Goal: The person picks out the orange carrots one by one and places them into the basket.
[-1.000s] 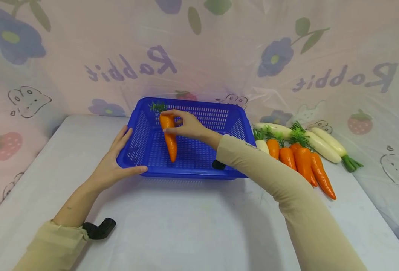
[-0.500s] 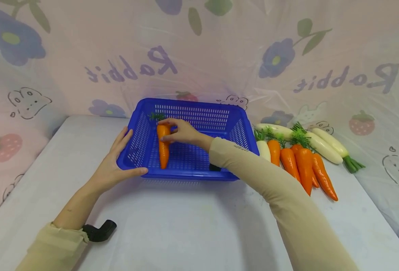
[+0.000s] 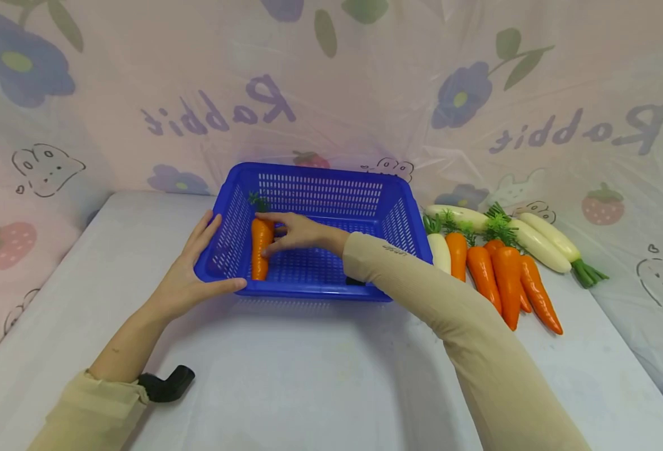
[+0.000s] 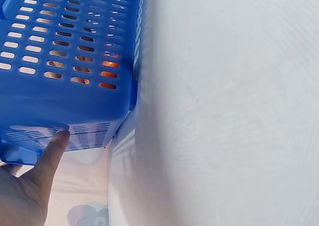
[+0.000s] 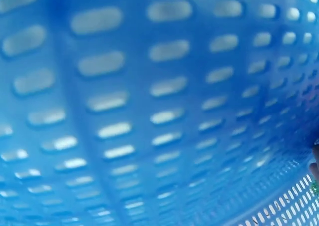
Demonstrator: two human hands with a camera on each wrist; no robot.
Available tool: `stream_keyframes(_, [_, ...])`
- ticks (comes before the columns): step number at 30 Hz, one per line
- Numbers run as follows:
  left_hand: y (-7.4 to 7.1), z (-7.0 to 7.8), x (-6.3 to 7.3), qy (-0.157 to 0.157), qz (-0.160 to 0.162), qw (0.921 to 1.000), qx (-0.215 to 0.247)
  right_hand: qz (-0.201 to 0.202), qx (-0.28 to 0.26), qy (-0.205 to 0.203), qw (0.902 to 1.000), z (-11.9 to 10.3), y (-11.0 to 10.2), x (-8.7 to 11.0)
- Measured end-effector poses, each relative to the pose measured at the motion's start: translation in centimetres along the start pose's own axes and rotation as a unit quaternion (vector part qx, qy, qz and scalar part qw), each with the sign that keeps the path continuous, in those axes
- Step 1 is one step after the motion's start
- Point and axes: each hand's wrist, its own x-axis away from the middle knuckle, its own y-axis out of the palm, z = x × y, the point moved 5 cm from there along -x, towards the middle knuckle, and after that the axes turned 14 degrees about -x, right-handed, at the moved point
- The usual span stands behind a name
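A blue perforated plastic basket (image 3: pixel 314 290) stands toward the back of the white table. Inside, along its left wall, is an orange carrot (image 3: pixel 260 254) with green leaves at its far end and its tip toward the front. My right hand (image 3: pixel 300 231) holds the carrot near its thick end, index finger over the top and thumb at its right side. My left hand (image 3: pixel 179 282) rests on the basket's front left corner, fingers spread along the side and thumb on the front rim. In the left wrist view, orange shows through the slots of the basket wall (image 4: pixel 55 101).
Right of the basket lie several orange carrots (image 3: pixel 508 282) and several white radishes (image 3: pixel 539 244) with green tops. Behind the table hangs a printed curtain (image 3: pixel 331 94). A black wrist mount (image 3: pixel 168 383) sticks out from the left sleeve. Basket mesh fills most of the right wrist view.
My right hand has brought the carrot down and leftward inside the basket, to beside the left wall. The left hand has stayed at the basket's corner.
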Motion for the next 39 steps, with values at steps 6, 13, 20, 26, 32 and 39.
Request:
stream_keyframes(6, [0.0, 0.0, -0.1, 0.003, 0.003, 1.0000, 0.003, -0.015, 0.056, -0.016, 0.9982, -0.5, 1.0, -0.3])
stream_keyframes(13, [0.0, 0.0, -0.1, 0.009, 0.008, 0.9999, 0.001, 0.002, 0.115, -0.035, 0.9927, -1.1, 1.5, -0.7])
stream_keyframes(20, [0.1, 0.2, -0.1, 0.009, 0.003, 1.0000, 0.002, 0.009, 0.159, -0.018, 0.9871, -1.3, 1.0, -0.2])
stream_keyframes(26, [0.1, 0.1, 0.0, 0.002, 0.000, 1.0000, -0.005, 0.030, 0.202, -0.030, 0.9784, -2.0, 0.3, 0.5])
stream_keyframes(32, [0.2, 0.1, 0.0, 0.001, -0.001, 1.0000, -0.009, 0.052, 0.208, -0.048, 0.9755, -2.3, -0.7, 1.4])
stream_keyframes(39, [0.0, 0.2, 0.0, 0.000, -0.001, 0.9999, -0.013, 0.058, 0.206, -0.079, 0.9736, -3.1, -1.3, 2.7])
